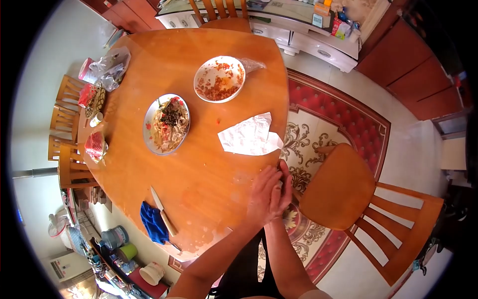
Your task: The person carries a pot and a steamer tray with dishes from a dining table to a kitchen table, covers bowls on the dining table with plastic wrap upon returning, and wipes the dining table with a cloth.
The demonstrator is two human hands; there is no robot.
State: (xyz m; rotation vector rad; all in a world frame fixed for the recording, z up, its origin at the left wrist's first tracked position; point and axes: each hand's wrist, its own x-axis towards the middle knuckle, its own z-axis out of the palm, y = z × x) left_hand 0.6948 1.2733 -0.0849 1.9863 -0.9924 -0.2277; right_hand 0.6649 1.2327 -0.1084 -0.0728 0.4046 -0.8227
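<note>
L hand [262, 192] + R hand [282, 189] are pressed together at the R edge of the wooden surface [199, 184], palms close, fingers overlapping; can't tell if anything sits btwn them. Nearest thing = crumpled white paper [249, 135], lying flat-ish on the surface just beyond the fingertips, nr the same edge, apart from both hands as far as I can see. Past it, a white bowl [211, 74] w/ red chunky mix stuck round the inside, clear plastic [255, 64] beside its rim. To its L & a bit closer, a 2nd bowl, the noodle-type one [149, 130], w/ pale strips, dark greens & red bits, contents hard to ID. Nr side, L of the arms: knife [162, 210] w/ pale handle, lying next to a bunched blue cloth [153, 222]. Far L edge: plastic bag [112, 65], woven basket [97, 103], small cup [96, 119], red packet [95, 144]. Wooden chair [338, 187] stands R of the hands, on a patterned red/cream rug [338, 104].
</note>
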